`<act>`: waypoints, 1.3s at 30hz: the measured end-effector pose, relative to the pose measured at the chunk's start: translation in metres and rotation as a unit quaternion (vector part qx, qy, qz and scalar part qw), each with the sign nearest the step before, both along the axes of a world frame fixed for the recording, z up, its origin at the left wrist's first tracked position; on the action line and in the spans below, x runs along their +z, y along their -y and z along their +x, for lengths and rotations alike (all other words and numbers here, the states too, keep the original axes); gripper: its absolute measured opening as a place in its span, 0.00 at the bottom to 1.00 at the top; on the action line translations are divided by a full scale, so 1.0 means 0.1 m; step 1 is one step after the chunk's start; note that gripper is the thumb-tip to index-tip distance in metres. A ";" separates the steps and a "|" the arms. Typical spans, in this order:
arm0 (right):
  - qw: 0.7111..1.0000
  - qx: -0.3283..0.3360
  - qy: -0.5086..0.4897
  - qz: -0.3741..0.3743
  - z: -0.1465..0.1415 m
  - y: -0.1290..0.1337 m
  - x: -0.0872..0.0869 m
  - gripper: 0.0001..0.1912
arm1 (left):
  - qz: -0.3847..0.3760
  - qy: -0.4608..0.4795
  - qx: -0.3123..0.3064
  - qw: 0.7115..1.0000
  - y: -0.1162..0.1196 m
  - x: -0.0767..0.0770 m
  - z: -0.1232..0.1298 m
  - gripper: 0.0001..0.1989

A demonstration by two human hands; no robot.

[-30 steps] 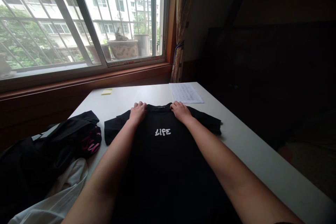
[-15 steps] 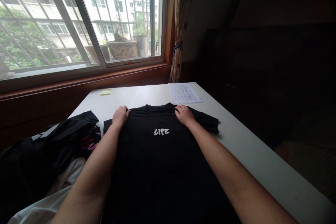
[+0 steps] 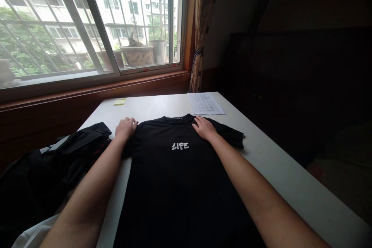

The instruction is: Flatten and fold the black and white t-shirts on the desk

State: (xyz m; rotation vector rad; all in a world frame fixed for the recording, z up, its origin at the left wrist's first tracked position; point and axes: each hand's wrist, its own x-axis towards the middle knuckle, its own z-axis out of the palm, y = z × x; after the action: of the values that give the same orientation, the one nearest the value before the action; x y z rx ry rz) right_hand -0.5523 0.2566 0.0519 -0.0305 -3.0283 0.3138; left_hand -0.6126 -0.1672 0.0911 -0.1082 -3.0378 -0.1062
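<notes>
A black T-shirt [image 3: 186, 178] lies spread over the white table, its collar away from me and small white lettering on its chest, upside down from my side. My left hand [image 3: 126, 128] is at the shirt's left shoulder, above the sleeve, its fingers bent onto the fabric edge. On the shoulder right of the collar, my right hand [image 3: 204, 127] rests with its fingers stretched out over the cloth. The lower end of the shirt runs out of view toward me.
A heap of dark clothes [image 3: 58, 162] with a white piece [image 3: 35, 234] lies to the left. Papers [image 3: 206, 103] and a yellow sticky note [image 3: 119, 102] are on the far part of the white table [image 3: 157, 104]. Beyond stand a barred window and a tied curtain [image 3: 198, 58].
My left hand has moved left from near the collar toward the sleeve. The left sleeve now sits lower, and bare table shows beside the shirt. My right hand stays in place.
</notes>
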 end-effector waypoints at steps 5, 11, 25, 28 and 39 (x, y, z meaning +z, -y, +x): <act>1.000 -0.003 0.006 0.002 0.02 0.01 0.01 0.34 | -0.005 0.128 0.018 0.992 0.27 0.18 -0.09 0.24; 1.000 -0.007 0.011 0.007 0.08 0.02 0.04 0.34 | -0.026 0.222 0.009 0.975 0.44 0.32 -0.08 0.17; 0.999 -0.042 0.005 0.026 0.39 -0.07 0.05 0.33 | -0.079 -0.042 0.022 0.996 0.12 0.27 0.32 0.17; 0.997 -0.067 0.000 0.027 0.45 -0.07 0.06 0.34 | -0.060 -0.067 -0.045 0.995 -0.16 0.23 0.39 0.21; 0.991 -0.134 0.006 0.027 0.78 -0.13 -0.01 0.33 | 0.017 0.024 -0.103 0.994 -0.91 -0.28 0.72 0.33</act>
State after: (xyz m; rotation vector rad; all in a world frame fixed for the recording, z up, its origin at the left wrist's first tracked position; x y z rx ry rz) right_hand -0.4741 0.2696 0.0507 -0.4318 -2.9915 0.2080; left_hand -0.5410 -0.0763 0.0628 -0.4215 -3.0629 -0.1797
